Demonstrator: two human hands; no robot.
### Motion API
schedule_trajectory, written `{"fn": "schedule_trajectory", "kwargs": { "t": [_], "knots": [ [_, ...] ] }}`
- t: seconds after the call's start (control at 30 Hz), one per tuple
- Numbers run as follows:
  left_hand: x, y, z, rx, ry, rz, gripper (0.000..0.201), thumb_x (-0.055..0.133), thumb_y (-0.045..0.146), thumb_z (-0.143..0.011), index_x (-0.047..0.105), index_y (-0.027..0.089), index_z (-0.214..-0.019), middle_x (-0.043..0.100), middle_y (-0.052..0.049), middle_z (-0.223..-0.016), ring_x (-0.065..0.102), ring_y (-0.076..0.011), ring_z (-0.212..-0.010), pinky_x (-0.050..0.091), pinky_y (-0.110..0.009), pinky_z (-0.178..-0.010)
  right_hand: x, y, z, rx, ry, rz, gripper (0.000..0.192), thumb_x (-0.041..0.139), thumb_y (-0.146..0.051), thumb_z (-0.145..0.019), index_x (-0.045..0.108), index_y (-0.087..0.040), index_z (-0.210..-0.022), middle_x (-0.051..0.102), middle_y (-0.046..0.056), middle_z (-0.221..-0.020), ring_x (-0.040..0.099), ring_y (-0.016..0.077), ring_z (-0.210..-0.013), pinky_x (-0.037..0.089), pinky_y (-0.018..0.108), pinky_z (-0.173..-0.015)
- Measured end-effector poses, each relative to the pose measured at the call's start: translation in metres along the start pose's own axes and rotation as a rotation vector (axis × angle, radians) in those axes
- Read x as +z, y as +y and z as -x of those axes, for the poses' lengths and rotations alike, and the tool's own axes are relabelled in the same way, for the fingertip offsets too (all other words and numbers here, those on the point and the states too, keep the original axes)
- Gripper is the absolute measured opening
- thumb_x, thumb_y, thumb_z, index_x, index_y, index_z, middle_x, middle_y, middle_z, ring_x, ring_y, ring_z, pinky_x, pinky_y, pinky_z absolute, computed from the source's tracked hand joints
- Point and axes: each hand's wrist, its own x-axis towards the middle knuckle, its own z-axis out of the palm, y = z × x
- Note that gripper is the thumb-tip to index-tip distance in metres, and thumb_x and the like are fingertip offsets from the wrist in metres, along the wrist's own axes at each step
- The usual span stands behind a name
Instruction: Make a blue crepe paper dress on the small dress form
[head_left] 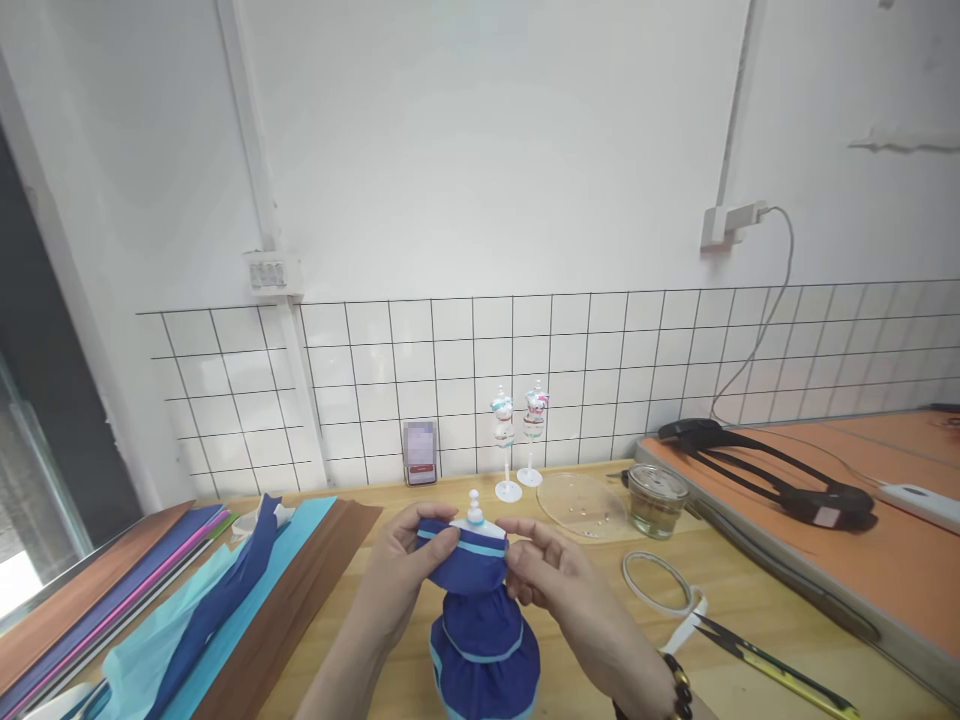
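One dress (484, 640) of dark blue cloth stands upright at the near edge of the table (592, 670), over one form (475, 512) with a white knobbed top. Its skirt puffs out in gathered tiers, trimmed in pale blue. Two hands work at the dress's upper band (469, 572), a smooth, folded flap: the left hand (405, 565) pinches its left side between thumb and fingers, and the right hand (551, 575) pinches its right edge. One bracelet (680, 682) of dark, round beads circles the right wrist.

To the right lie one pair of yellow-and-black scissors (776, 665), one white strip (684, 628) and one pale ring (657, 582). To the left, flat brown, blue and turquoise cloths (296, 590) overlap, too layered to count, with crumpled pieces on top.

Farther back stand one lidded jar (658, 505), clear and round, and one thin, clear disc (577, 500) scattered with tiny bits. Behind are two small figures (503, 430) on slender white stands, and one phone (421, 452) leaning upright against the black-gridded white wall (450, 345).
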Motion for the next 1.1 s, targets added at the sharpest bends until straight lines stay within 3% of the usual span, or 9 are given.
{"fn": "schedule_trajectory", "kwargs": {
  "t": [0.17, 0.4, 0.57, 0.73, 0.9, 1.1],
  "knots": [
    [-0.001, 0.003, 0.002, -0.006, -0.016, -0.02, 0.028, 0.08, 0.034, -0.061, 0.07, 0.019, -0.082, 0.066, -0.002, -0.077, 0.057, -0.016, -0.068, 0.042, -0.024, -0.059, 0.0, 0.0, 0.001, -0.033, -0.022, 0.003, 0.037, 0.071, -0.033, -0.068, 0.059, -0.015, -0.098, 0.05, -0.008, -0.052, 0.049, 0.0113, -0.053, 0.033, 0.025, -0.056],
    [-0.003, 0.007, 0.002, 0.017, -0.055, -0.035, 0.03, 0.081, 0.033, -0.06, 0.071, 0.02, -0.085, 0.064, -0.002, -0.078, 0.056, -0.0161, -0.071, 0.042, -0.023, -0.061, 0.003, 0.003, 0.0, -0.045, -0.161, -0.005, 0.033, 0.072, -0.031, -0.066, 0.063, -0.017, -0.095, 0.052, -0.005, -0.065, 0.05, 0.0117, -0.062, 0.036, 0.024, -0.06],
    [-0.006, 0.006, 0.001, 0.006, -0.05, -0.043, 0.028, 0.082, 0.035, -0.058, 0.071, 0.02, -0.079, 0.066, -0.001, -0.075, 0.057, -0.0153, -0.067, 0.042, -0.023, -0.059, 0.001, 0.001, 0.0, 0.001, -0.048, 0.059, 0.027, 0.066, -0.031, -0.072, 0.066, -0.017, -0.095, 0.058, -0.003, -0.064, 0.049, 0.0113, -0.058, 0.035, 0.024, -0.057],
    [-0.005, 0.007, 0.001, 0.028, -0.048, -0.06, 0.025, 0.081, 0.034, -0.06, 0.071, 0.02, -0.078, 0.066, -0.001, -0.076, 0.056, -0.0159, -0.07, 0.042, -0.023, -0.061, 0.002, -0.004, 0.004, -0.101, 0.057, 0.068, 0.03, 0.068, -0.04, -0.072, 0.066, -0.02, -0.094, 0.064, 0.002, -0.081, 0.058, 0.0168, -0.076, 0.044, 0.029, -0.068],
    [0.006, 0.008, 0.006, 0.094, -0.038, -0.142, 0.019, 0.077, 0.031, -0.065, 0.068, 0.02, -0.077, 0.064, 0.0, -0.075, 0.056, -0.0154, -0.072, 0.044, -0.021, -0.062, 0.004, -0.003, 0.01, -0.235, 0.041, 0.105, 0.04, 0.064, -0.047, -0.076, 0.059, -0.021, -0.105, 0.062, 0.007, -0.102, 0.055, 0.0228, -0.098, 0.044, 0.037, -0.085],
    [0.023, 0.013, 0.014, 0.1, -0.027, -0.173, 0.02, 0.076, 0.029, -0.065, 0.061, 0.02, -0.076, 0.059, 0.003, -0.069, 0.053, -0.0121, -0.064, 0.044, -0.019, -0.053, -0.003, 0.001, 0.007, -0.282, 0.061, 0.18, 0.042, 0.063, -0.048, -0.077, 0.055, -0.021, -0.108, 0.06, 0.009, -0.101, 0.054, 0.0252, -0.098, 0.044, 0.042, -0.086]
  ]
}}
